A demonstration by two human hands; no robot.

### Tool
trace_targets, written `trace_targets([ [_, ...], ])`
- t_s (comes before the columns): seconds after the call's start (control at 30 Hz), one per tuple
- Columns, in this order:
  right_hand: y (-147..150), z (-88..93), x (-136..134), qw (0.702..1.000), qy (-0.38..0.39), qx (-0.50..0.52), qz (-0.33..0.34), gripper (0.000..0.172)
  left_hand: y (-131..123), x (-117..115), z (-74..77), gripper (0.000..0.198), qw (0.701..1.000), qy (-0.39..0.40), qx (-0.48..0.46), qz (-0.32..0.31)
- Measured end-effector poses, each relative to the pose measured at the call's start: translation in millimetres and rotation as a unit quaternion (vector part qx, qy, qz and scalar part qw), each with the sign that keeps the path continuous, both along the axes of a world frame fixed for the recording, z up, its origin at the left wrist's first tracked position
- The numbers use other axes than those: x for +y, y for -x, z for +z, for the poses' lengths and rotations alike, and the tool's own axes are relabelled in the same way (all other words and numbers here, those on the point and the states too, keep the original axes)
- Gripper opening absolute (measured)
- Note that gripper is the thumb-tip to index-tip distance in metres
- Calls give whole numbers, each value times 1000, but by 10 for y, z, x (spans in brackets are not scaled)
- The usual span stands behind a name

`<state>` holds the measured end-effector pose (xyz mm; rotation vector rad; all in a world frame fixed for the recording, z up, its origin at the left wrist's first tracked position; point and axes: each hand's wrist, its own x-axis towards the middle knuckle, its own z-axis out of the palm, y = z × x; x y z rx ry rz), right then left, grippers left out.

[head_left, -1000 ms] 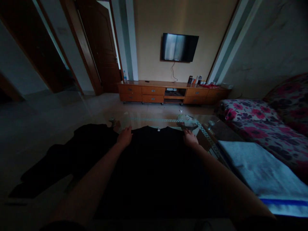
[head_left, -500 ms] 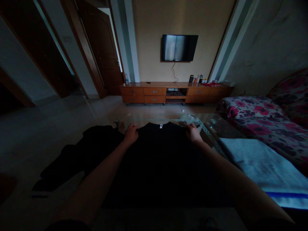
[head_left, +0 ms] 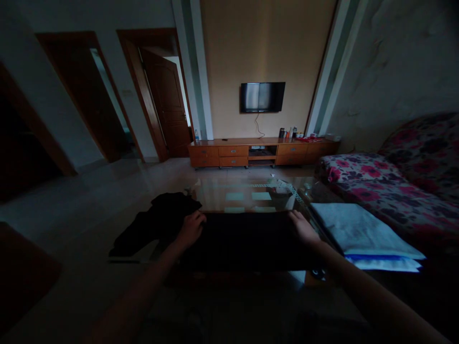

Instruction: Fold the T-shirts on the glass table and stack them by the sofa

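A black garment point(head_left: 247, 241) lies folded flat on the glass coffee table point(head_left: 247, 196). My left hand point(head_left: 191, 228) grips its far left corner with curled fingers. My right hand point(head_left: 303, 228) holds the far right corner the same way. The far fold edge runs straight between the two hands. The room is dim and finger detail is faint.
A second dark garment point(head_left: 158, 222) lies crumpled at the table's left end. A folded pale cloth point(head_left: 362, 234) rests at the right. A floral sofa point(head_left: 390, 181) lines the right wall. A wooden TV cabinet point(head_left: 258, 152) and a wall television point(head_left: 262, 97) stand beyond.
Both hands have drawn the garment's collar end back towards me, folding it over so it is shorter. The view has pulled back and the glass table top beyond shows.
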<state>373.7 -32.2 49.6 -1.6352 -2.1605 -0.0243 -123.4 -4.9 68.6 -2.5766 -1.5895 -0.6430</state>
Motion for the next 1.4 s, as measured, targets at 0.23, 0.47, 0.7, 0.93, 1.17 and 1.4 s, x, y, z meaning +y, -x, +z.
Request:
trace_targets([
  [0.23, 6, -426, -178, 989, 99, -87, -63, 51, -10, -210, -347, 61, 994, 48, 89, 32],
  [0.47, 347, -346, -144, 979, 33, -199, 29, 68, -204, -250, -267, 79, 990, 15, 134, -45],
  [0.7, 445, -296, -276, 985, 122, -107, 61, 58, -279, -261, -246, 62, 992, 15, 80, -95],
  [0.93, 286, -299, -360, 978, 151, -106, 100, 53, -115, -316, -307, 58, 979, 60, 100, -167],
  [1.17, 301, -210, -435, 977, 137, -102, 127, 72, -142, -369, -235, 51, 979, 65, 78, -176],
  [1.4, 736, -99, -190, 997, 71, -27, -1, 58, -618, -226, -204, 42, 997, 14, 15, -77],
])
